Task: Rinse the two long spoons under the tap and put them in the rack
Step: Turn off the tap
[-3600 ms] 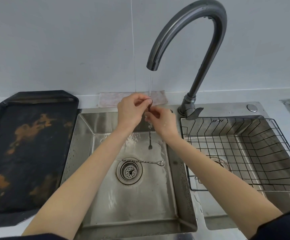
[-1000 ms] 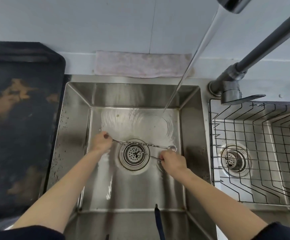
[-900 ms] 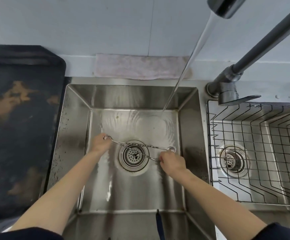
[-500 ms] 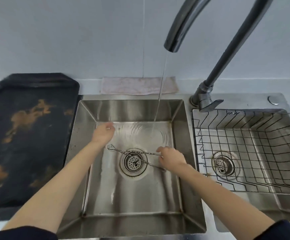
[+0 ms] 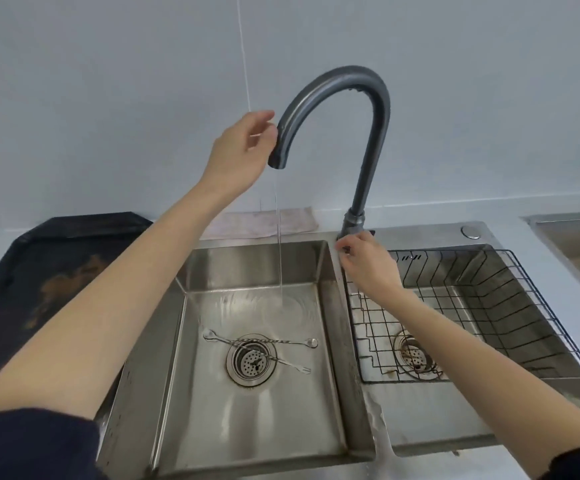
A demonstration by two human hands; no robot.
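Neither hand holds a spoon: the left hand curls loosely at the tap spout, and the right hand pinches at the tap's base. Both long spoons lie well below on the sink floor, crossing over the drain, long axes running roughly left to right. Their right ends sit nearer the right hand, which is also next to the rack.

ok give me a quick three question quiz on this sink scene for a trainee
1. True or false: both long spoons already sit in the wire rack.
2. Which hand is at the tap spout? A left B right
3. Fill in: the spoons lie across the ___ of the left basin.

Key: 1 false, they lie in the left basin. 2 A, the left hand; the right hand is at the tap base. 3 drain.
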